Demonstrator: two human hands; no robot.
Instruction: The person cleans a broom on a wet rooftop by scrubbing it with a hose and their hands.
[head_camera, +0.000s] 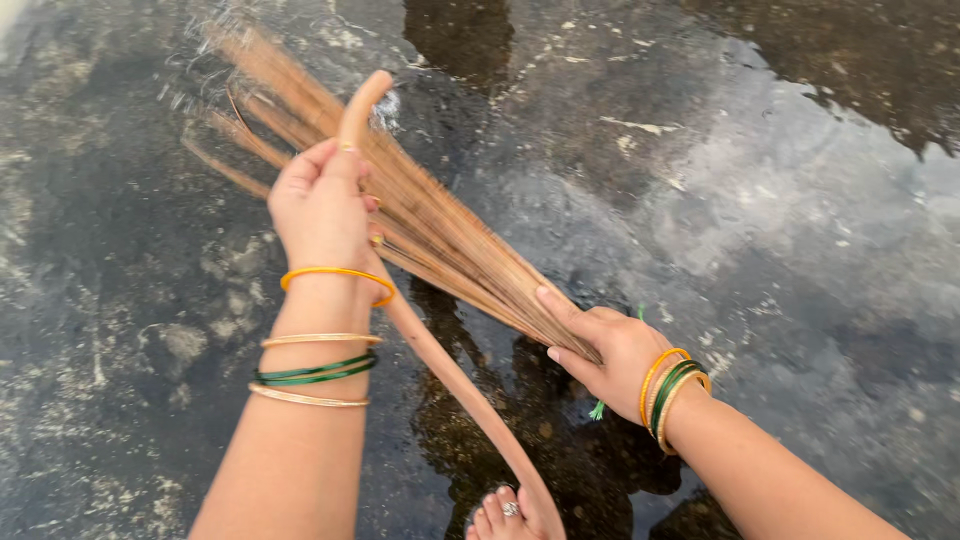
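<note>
Broom (440, 235): we see thin, stiff, dry plant sticks, tan-brown and matt, bundled tight.
Hose (455, 385): we see smooth, flexible pinkish-tan tube, rubber or plastic, with a faint sheen.
Floor (760, 200): we see rough grey concrete, wet and glossy, mottled with pale patches.
Bangles on left wrist (318, 368): we see shiny green glass-like rings between polished gold-coloured metal ones, plus a smooth orange ring.
Bangles on right wrist (672, 395): we see the same glossy green, gold and orange.
String (598, 408): we see thin green fibre.

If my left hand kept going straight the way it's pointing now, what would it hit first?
Probably the broom bristles fanned out just past the left hand, then the wet floor beneath them; depth is hard to judge.
</note>
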